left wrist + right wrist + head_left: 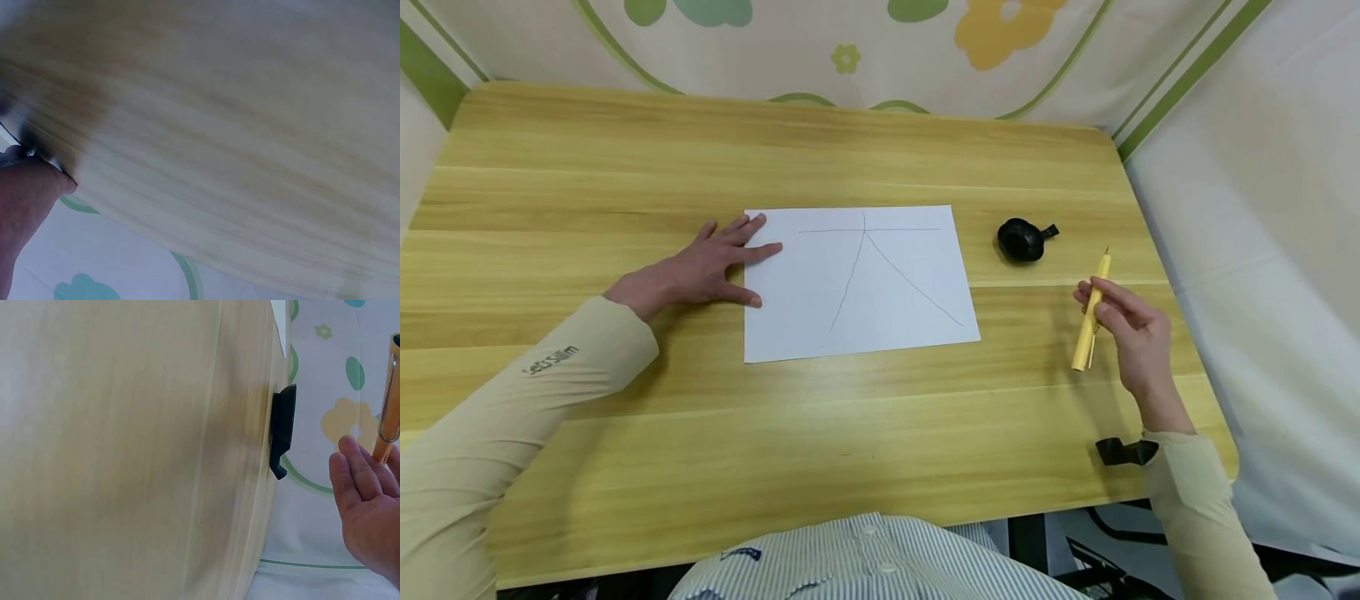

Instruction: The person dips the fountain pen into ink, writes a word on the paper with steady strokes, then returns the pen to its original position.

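A white sheet of paper (pixel 790 308) lies on the table, bearing thin drawn lines: one across, and others that meet it near the top and fan downward. My left hand (pixel 707 265) rests at the paper's left edge, fingers spread and tips on the sheet. Off to the right, my right hand (pixel 1138 333) holds a yellow pen (pixel 1086 337) between thumb and fingers, its thin tip pointing away from me. In the right wrist view the pen (pixel 390 403) shows its metal clip. A small black round object with a short tab (pixel 1021 240) sits between paper and right hand.
The wooden table (pixel 850 442) ends at a patterned curtain (pixel 805 50) at the back and a white curtain (pixel 1262 275) on the right. A black strap-like piece (pixel 1126 452) shows beside the right wrist.
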`<state>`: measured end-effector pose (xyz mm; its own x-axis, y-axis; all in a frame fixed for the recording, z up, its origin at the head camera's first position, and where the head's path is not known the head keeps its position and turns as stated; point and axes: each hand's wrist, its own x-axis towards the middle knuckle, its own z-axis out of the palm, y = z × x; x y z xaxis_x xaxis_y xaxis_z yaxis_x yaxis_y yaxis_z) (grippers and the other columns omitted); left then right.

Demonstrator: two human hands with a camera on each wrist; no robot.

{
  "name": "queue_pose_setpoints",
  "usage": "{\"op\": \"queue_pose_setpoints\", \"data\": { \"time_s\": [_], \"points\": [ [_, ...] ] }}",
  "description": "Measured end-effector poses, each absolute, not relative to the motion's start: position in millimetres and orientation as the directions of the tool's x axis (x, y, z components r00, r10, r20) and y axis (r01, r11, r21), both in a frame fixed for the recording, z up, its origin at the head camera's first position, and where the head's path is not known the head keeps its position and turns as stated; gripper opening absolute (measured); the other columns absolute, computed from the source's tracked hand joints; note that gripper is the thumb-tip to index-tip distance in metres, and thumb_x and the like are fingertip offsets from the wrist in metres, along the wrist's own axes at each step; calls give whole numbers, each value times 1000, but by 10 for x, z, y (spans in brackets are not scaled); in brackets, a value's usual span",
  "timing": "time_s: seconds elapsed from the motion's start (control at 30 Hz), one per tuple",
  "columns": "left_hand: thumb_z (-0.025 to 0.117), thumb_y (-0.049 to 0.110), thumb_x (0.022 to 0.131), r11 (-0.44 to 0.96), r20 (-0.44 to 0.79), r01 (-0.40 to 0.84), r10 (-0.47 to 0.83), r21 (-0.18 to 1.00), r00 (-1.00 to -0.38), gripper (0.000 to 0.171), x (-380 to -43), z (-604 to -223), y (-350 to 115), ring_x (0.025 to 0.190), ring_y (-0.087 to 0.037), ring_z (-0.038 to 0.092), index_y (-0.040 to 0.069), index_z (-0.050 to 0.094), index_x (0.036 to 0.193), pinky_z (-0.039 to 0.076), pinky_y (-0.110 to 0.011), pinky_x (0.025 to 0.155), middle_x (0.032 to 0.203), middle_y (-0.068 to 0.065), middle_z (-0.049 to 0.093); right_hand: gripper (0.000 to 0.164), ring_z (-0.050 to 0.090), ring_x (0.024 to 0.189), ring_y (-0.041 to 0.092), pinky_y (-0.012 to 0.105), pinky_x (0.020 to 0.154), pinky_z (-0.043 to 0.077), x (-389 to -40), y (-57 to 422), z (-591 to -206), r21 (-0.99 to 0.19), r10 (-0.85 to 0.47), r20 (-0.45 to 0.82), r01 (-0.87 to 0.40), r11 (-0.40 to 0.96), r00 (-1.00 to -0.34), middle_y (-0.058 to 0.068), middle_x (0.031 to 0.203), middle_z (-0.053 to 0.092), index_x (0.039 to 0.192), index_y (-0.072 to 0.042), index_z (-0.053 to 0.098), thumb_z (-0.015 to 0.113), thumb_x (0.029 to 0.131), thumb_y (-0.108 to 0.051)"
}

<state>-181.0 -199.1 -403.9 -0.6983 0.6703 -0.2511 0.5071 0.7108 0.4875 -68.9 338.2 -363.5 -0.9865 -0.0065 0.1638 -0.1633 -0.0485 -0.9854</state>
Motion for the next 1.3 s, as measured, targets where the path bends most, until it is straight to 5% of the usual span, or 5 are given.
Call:
{"op": "queue_pose_setpoints", "data": {
  "time_s": [0.33,0.5,0.77,1.03,1.3],
  "points": [
    [70,44,81,714,-257,499,666,491,-701,85,-1787,-4027,-1999,147,-36,-7,17,29,150,-5,-65,111,160,-14,-5,38,71,78,7,15,71,54,-741,3380,-3618,-980,50,52,-41,197,-997,-5,107,71,125,7,57,57,86,12],
    [70,44,81,719,-257,492,659,491,-707,84,-1759,-4016,-2016,147,-36,-7,16,29,150,-5,-64,111,160,-15,-4,38,66,62,-1,11,46,43,-824,3404,-3608,-829,41,33,-4,559,-999,-19,106,62,127,-6,58,53,91,4],
    [70,45,81,725,-259,486,652,487,-713,84,-1734,-4033,-2023,147,-35,-8,17,29,149,-5,-64,111,160,-14,-5,45,53,60,-19,20,40,35,-1099,3448,-3543,-584,-52,-14,-34,811,-999,23,118,48,136,-6,40,50,92,-2],
    [71,44,81,720,-253,482,654,499,-713,84,-1733,-4052,-2027,148,-35,-7,17,30,149,-6,-63,111,160,-14,-4,45,58,97,49,55,78,48,-1441,3490,-3638,-431,-125,-39,-96,897,-991,32,112,53,134,0,42,52,89,0],
    [71,44,81,715,-248,480,655,508,-713,84,-1694,-4078,-1993,147,-37,-5,16,31,149,-6,-64,111,160,-15,-2,50,56,96,50,59,81,45,-1645,3506,-3805,-393,-178,-50,-145,908,-983,33,103,54,130,5,42,51,81,7]
  ]
}}
